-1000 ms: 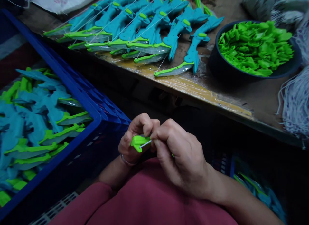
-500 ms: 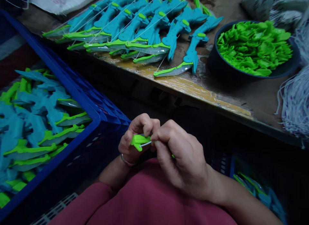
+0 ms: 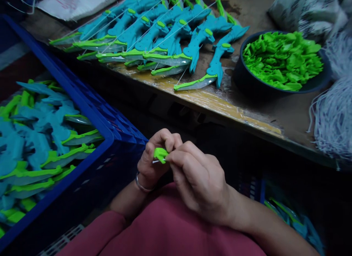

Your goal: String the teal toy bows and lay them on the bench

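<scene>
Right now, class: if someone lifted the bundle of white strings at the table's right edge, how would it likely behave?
The white strings would probably go floppy, since the strands already droop over the table edge. They look light, being thin. Loose ends fan out, so some may snag or slip free.

Person's body as seen from the head camera. Left hand [image 3: 154, 158] and right hand [image 3: 196, 180] — both bare, without gloves. A thin, silver-coloured bangle [image 3: 140, 185] circles the left wrist. Both forearms are uncovered from wrist to the lower frame edge; no sleeve reaches them. The lap below is clothed in a dull pinkish-red garment [image 3: 165, 230] — plain, smooth fabric with no visible print, seams or fastenings. No rings can be made out on the fingers.
</scene>
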A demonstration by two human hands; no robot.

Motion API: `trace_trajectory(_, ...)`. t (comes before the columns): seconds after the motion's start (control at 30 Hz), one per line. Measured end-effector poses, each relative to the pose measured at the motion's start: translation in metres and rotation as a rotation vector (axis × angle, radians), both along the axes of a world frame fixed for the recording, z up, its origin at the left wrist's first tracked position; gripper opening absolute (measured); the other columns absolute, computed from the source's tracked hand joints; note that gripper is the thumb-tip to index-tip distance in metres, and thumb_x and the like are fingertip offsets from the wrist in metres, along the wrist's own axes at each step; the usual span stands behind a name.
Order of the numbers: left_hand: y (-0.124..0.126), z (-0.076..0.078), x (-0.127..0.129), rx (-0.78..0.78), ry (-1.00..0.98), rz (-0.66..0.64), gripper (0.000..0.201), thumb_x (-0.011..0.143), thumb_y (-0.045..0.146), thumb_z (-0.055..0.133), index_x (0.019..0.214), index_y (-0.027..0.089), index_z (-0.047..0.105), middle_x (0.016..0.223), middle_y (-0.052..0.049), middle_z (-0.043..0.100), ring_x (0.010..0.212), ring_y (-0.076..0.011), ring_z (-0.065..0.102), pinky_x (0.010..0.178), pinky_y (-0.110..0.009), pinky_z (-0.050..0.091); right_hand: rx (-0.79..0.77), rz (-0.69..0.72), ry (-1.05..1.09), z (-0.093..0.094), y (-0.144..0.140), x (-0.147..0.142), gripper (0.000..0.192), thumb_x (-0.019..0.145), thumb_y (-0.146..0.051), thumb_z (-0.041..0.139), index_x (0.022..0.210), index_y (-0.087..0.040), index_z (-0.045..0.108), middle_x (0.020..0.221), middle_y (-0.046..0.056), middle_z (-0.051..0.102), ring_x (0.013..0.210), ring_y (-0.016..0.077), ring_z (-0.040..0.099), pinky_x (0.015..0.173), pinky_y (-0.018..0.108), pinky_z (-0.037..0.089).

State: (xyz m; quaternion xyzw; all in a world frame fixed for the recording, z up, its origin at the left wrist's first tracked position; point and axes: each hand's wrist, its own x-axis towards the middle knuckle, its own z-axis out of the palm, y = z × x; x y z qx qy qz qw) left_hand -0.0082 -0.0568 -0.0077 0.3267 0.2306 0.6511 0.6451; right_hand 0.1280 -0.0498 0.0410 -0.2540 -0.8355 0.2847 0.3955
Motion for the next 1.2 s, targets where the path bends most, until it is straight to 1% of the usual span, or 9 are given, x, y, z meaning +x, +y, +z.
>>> trace_trajectory(0.27, 0.009, 0.014, 0.007, -0.151, 0.048, 0.080, 0.037, 0.095, 0.052, 0.062, 0.082, 0.018, 0.060, 0.073, 0.001, 0.051, 0.063, -0.0103, 0.045, 0.060, -0.021, 0.042, 0.243, -0.203, -0.047, -0.018, 0.014, -0.005, 0.026, 0.100, -0.011, 0.052, 0.126, -0.012, 0.051, 0.094, 0.009, 0.066, 0.076, 0.0155, 0.062, 0.061, 0.025, 0.055)
trace_trajectory(0.4, 0.011, 0.015, 0.004, -0.236, 0.086, 0.059, 0.032, 0.095, 0.048, 0.063, 0.086, 0.017, 0.062, 0.078, -0.001, 0.053, 0.069, -0.0110, 0.048, 0.062, -0.019, 0.044, 0.510, -0.249, -0.174, -0.028, 0.026, -0.005, 0.023, 0.101, -0.010, 0.051, 0.124, -0.009, 0.051, 0.092, 0.011, 0.068, 0.076, 0.0166, 0.065, 0.058, 0.026, 0.053)
trace_trajectory(0.5, 0.013, 0.010, -0.001, -0.276, 0.142, 0.049, 0.035, 0.095, 0.051, 0.062, 0.086, 0.017, 0.061, 0.078, 0.000, 0.052, 0.070, -0.0114, 0.048, 0.064, -0.020, 0.045, 0.602, -0.238, -0.225, -0.031, 0.035, -0.005, 0.022, 0.100, -0.009, 0.052, 0.122, -0.005, 0.052, 0.085, 0.009, 0.066, 0.069, 0.0165, 0.062, 0.052, 0.027, 0.049)
trace_trajectory(0.6, 0.015, 0.008, -0.004, -0.220, 0.290, 0.097, 0.032, 0.097, 0.050, 0.060, 0.089, 0.019, 0.059, 0.077, 0.002, 0.051, 0.068, -0.0100, 0.048, 0.062, -0.018, 0.044, 0.566, -0.267, -0.225, -0.026, 0.042, -0.006, 0.012, 0.100, -0.010, 0.051, 0.111, -0.008, 0.055, 0.085, 0.010, 0.065, 0.068, 0.0168, 0.061, 0.050, 0.026, 0.047)
trace_trajectory(0.77, 0.022, 0.009, -0.003, -0.115, 0.453, 0.129, 0.026, 0.099, 0.046, 0.057, 0.107, 0.021, 0.060, 0.075, 0.003, 0.055, 0.056, -0.0088, 0.054, 0.052, -0.018, 0.046, 0.369, -0.248, 0.045, 0.010, 0.046, 0.003, 0.015, 0.096, -0.005, 0.053, 0.097, -0.020, 0.056, 0.095, 0.010, 0.066, 0.088, 0.0207, 0.066, 0.075, 0.031, 0.058)
trace_trajectory(0.9, 0.030, 0.001, -0.002, -0.111, 0.406, 0.078, 0.028, 0.100, 0.047, 0.054, 0.107, 0.021, 0.061, 0.084, 0.000, 0.062, 0.055, -0.0121, 0.062, 0.050, -0.024, 0.054, 0.190, -0.456, 0.244, 0.035, 0.059, 0.020, 0.013, 0.097, -0.010, 0.058, 0.094, -0.023, 0.059, 0.096, 0.004, 0.066, 0.083, 0.0184, 0.066, 0.072, 0.032, 0.056)
trace_trajectory(1.03, 0.034, -0.001, -0.003, -0.029, 0.292, -0.035, 0.022, 0.099, 0.038, 0.058, 0.098, 0.019, 0.069, 0.107, -0.006, 0.063, 0.064, -0.0124, 0.066, 0.056, -0.026, 0.057, 0.041, -0.458, 0.247, 0.015, 0.082, 0.028, 0.008, 0.100, -0.018, 0.056, 0.093, -0.020, 0.059, 0.087, 0.001, 0.063, 0.067, 0.0129, 0.061, 0.062, 0.029, 0.051)
trace_trajectory(1.13, 0.034, 0.003, 0.001, -0.013, 0.152, -0.106, 0.022, 0.089, 0.040, 0.072, 0.094, 0.018, 0.071, 0.093, -0.004, 0.063, 0.066, -0.0130, 0.062, 0.059, -0.028, 0.057, -0.096, -0.469, 0.234, -0.009, 0.090, 0.029, 0.008, 0.101, -0.022, 0.055, 0.095, -0.020, 0.059, 0.082, -0.002, 0.061, 0.063, 0.0109, 0.059, 0.061, 0.026, 0.049)
trace_trajectory(1.2, 0.035, 0.006, 0.006, -0.047, 0.147, -0.077, 0.020, 0.084, 0.036, 0.078, 0.088, 0.018, 0.069, 0.078, -0.001, 0.060, 0.060, -0.0117, 0.058, 0.055, -0.024, 0.053, -0.112, -0.468, 0.221, -0.016, 0.088, 0.031, 0.007, 0.101, -0.022, 0.055, 0.096, -0.020, 0.059, 0.083, -0.001, 0.061, 0.066, 0.0115, 0.060, 0.063, 0.026, 0.050)
